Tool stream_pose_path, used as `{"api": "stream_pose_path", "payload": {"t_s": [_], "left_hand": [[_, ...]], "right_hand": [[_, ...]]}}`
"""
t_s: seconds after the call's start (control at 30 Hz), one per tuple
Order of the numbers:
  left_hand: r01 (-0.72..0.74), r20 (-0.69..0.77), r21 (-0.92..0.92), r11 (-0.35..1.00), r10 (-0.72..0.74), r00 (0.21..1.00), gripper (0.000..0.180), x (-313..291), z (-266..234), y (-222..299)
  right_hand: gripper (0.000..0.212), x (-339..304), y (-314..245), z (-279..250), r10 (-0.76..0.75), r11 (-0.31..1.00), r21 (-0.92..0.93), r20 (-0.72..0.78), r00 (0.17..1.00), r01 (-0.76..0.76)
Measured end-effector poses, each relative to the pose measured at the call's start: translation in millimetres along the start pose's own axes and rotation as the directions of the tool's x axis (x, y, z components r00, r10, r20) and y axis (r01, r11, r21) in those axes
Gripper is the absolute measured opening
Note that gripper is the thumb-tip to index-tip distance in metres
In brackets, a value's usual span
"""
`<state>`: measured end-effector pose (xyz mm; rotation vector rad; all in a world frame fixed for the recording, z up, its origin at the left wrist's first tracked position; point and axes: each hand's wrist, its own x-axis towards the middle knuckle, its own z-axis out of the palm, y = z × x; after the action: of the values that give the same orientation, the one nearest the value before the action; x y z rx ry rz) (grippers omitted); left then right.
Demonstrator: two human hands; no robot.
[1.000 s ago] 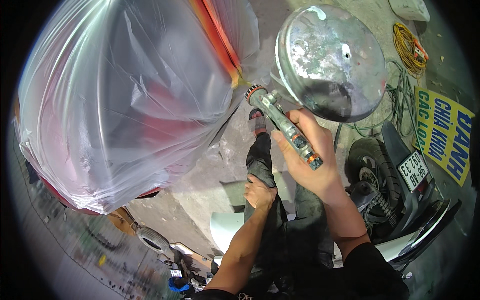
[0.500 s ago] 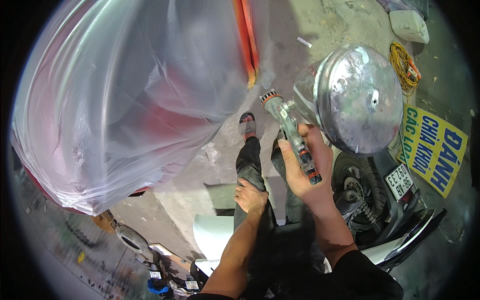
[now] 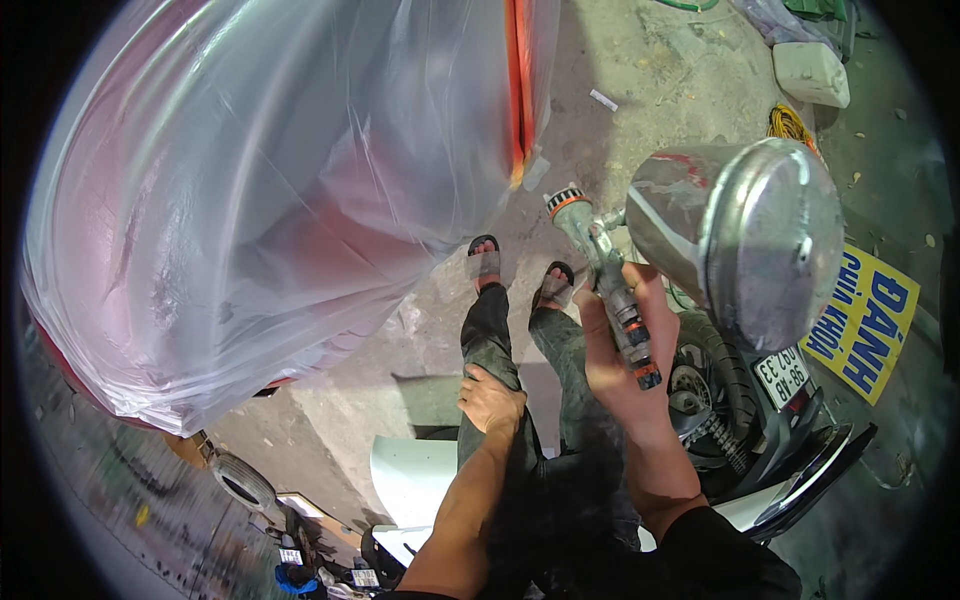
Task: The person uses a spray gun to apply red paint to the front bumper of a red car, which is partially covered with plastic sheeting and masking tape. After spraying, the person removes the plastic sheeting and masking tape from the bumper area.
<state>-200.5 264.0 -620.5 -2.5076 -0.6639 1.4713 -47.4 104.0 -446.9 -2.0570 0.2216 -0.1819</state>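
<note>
My right hand (image 3: 635,345) is closed round the body of a spray gun (image 3: 605,270). The gun is metal grey, with an orange ring at its nozzle and orange-banded knobs at its rear. A round silver paint cup (image 3: 770,235), streaked with white and red, tilts out to the gun's right and hides part of the hand. The trigger cannot be made out. My left hand (image 3: 492,400) rests on my left knee, fingers draped over the dark trouser leg, holding nothing. Left of the gun, apart from it, clear plastic sheeting (image 3: 270,190) covers a large red rounded body.
An orange-red strip (image 3: 518,85) runs along the sheeting's edge. On the right are a motorcycle wheel (image 3: 735,375), a yellow sign (image 3: 870,325), a coiled yellow cord (image 3: 788,125) and a white jug (image 3: 810,72). A pale panel (image 3: 410,475) and tyre (image 3: 243,483) are behind.
The spray gun and my right hand have shifted slightly right, and the cup has tipped so more of its side shows. My right foot has come into view. The left hand stays on the knee.
</note>
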Motion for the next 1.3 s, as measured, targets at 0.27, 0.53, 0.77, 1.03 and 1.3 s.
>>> {"api": "stream_pose_path", "payload": {"t_s": [0.27, 0.53, 0.77, 1.03, 1.3], "left_hand": [[-0.006, -0.003, 0.009, 1.0, 0.006, 1.0, 0.1, 0.5, -0.2, 1.2], [-0.021, -0.034, 0.03, 0.999, 0.022, 0.999, 0.1, 4.1, 7.3, -1.6], [-0.027, -0.053, 0.047, 0.999, 0.029, 0.998, 0.1, 5.8, 6.0, -2.2], [-0.03, -0.065, 0.056, 0.998, 0.034, 0.997, 0.097, 10.4, 6.1, -2.5], [-0.039, -0.075, 0.048, 0.998, 0.043, 0.996, 0.096, 10.6, 0.3, -0.9]], "right_hand": [[0.029, -3.5, 1.9, 1.6, 0.074, 0.997, -0.026, 0.016, 0.997, -0.073], [0.03, 8.5, -13.5, -7.2, -0.082, 0.984, -0.158, 0.012, 0.997, 0.083], [0.027, -2.5, -16.9, -12.6, 0.071, 0.996, -0.047, 0.041, 0.997, -0.069], [0.023, -0.3, -16.7, -10.6, 0.164, 0.986, 0.022, 0.043, 0.985, -0.165], [0.025, 19.1, -40.0, -26.2, -0.041, 0.995, -0.091, 0.004, 0.999, 0.041]]}}
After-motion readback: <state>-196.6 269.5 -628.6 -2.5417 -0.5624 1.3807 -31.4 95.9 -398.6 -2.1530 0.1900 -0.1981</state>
